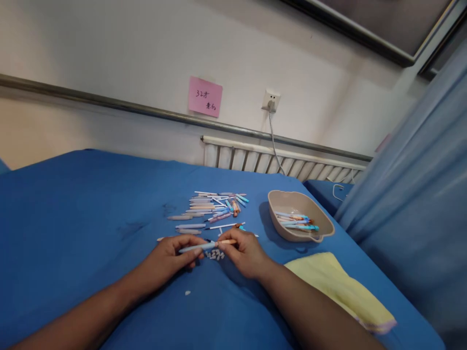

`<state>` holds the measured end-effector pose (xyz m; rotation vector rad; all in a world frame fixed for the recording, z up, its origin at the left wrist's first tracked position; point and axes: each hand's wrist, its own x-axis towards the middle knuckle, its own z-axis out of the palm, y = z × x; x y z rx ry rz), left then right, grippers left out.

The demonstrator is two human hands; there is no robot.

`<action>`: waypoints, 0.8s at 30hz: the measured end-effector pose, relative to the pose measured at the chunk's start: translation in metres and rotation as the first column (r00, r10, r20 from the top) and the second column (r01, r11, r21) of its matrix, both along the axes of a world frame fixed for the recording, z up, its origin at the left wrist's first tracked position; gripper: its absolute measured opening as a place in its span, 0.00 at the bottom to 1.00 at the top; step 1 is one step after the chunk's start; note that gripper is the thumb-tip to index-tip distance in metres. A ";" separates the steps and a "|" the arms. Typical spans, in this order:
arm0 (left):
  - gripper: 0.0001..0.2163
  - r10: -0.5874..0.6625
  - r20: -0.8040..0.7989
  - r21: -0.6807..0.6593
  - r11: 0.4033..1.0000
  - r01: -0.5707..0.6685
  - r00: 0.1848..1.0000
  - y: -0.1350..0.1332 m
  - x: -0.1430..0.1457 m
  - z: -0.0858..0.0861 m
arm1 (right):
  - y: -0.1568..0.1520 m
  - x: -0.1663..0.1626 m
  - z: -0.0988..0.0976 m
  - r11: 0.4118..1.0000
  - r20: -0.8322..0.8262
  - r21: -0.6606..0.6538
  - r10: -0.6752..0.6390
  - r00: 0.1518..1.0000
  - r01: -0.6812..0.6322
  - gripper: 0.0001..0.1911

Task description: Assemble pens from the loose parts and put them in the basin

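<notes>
Both my hands rest on the blue table cover (91,209) and share one pen. My left hand (171,255) pinches the pen's light blue barrel (197,247). My right hand (244,250) pinches its orange end (226,241). The pen lies level between the two hands. Under it sits a small cluster of tiny white parts (216,255). Just beyond my hands lies a loose pile of pen parts (213,206): barrels, refills and caps in pale blue, orange and white.
A beige dish (310,236) with several assembled pens (297,220) stands to the right. A folded yellow cloth (339,287) lies at the near right. One small white bit (188,292) lies near my left forearm. A blue curtain (419,204) hangs at the right.
</notes>
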<state>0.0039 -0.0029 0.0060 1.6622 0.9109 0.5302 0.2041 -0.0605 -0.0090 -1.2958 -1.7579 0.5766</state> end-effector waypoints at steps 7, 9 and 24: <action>0.14 0.032 0.009 0.071 0.997 -0.032 0.999 -0.001 -0.001 -0.004 | 0.002 -0.001 -0.007 0.998 -0.070 -0.061 -0.011 0.997 0.007 0.07; 0.20 0.042 0.064 0.024 0.999 -0.044 0.997 -0.003 0.000 -0.004 | 0.001 -0.002 -0.008 0.998 -0.075 -0.052 -0.029 0.997 0.025 0.07; 0.19 0.106 0.154 -0.089 0.992 -0.093 0.982 -0.007 0.003 -0.004 | -0.003 -0.001 -0.008 1.000 -0.004 0.006 -0.026 1.000 0.026 0.07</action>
